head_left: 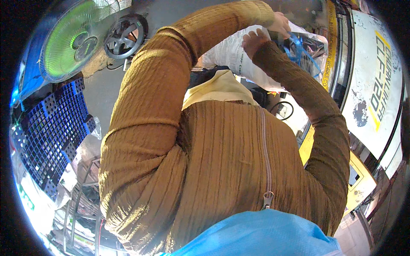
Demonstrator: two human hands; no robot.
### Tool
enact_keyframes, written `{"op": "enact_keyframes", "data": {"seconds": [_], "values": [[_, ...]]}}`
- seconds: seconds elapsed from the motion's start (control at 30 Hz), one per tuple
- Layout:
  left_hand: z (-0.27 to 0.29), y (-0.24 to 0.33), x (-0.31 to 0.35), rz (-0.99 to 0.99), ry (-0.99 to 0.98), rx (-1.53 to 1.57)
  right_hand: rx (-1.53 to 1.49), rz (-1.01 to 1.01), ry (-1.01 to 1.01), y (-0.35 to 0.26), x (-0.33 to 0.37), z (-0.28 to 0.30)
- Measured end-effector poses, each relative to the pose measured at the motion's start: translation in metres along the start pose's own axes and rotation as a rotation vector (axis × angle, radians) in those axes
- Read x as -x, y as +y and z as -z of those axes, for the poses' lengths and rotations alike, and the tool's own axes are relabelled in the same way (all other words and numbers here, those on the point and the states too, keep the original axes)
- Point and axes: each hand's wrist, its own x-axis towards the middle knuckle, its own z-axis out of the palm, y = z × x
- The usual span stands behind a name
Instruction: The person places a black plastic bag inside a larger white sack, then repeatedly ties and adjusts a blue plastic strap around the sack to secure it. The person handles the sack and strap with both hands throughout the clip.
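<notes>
While both sleeves of the brown ribbed sweater [147,94] reached forward, the bare left hand [279,24], fingers bunched, was at the upper edge of a large, crumpled white plastic bag [230,53], see-through toward its right end, where glossy blue plastic strips [300,52] showed. The bag lay just beside a flat yellow machine rail [330,47]. The right hand [255,42], fingers bent and slightly apart, was near the left; whether either was clamped on the film I couldn't tell. Slick film risked slipping from a weak pinch, a hard tug might have torn it, and close-set hands could have hindered each other.
</notes>
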Motion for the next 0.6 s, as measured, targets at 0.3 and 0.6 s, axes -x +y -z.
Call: {"op": "enact_keyframes", "data": {"seconds": [0.3,0.6], "values": [[0.029,0.016,0.018,0.034,-0.138,0.197,-1.247,-0.069,0.581,-0.001,0.039,0.204],[0.047,0.131,0.057,0.315,0.649,1.212,-1.618,-0.379,0.774,0.042,0.078,0.296]]}}
